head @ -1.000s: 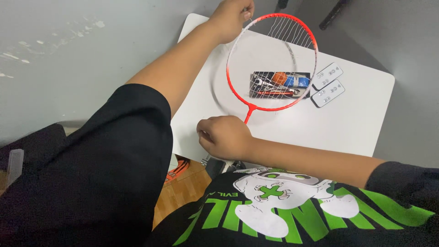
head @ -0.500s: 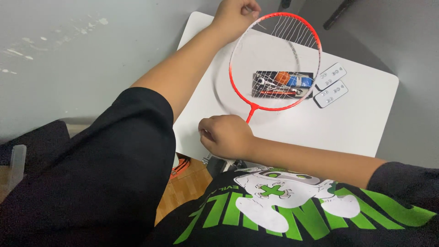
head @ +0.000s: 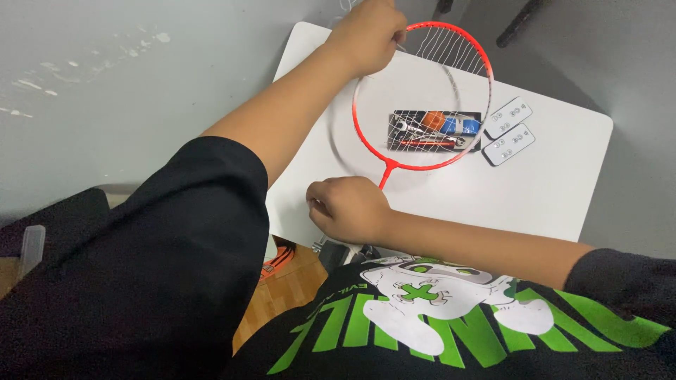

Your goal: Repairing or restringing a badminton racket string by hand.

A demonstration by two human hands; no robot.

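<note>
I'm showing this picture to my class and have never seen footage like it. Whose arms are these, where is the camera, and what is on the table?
No machine is in the picture: a person wears a camera on the head, so you look down over their black shirt at their own arms. The left hand grips the far rim of a red badminton racket whose head is only partly strung. The right hand is closed around the racket's shaft near the body. Under the racket head, on the white table, lies a small black tray of tools. Beside it are two flat white remote-like devices.
</note>
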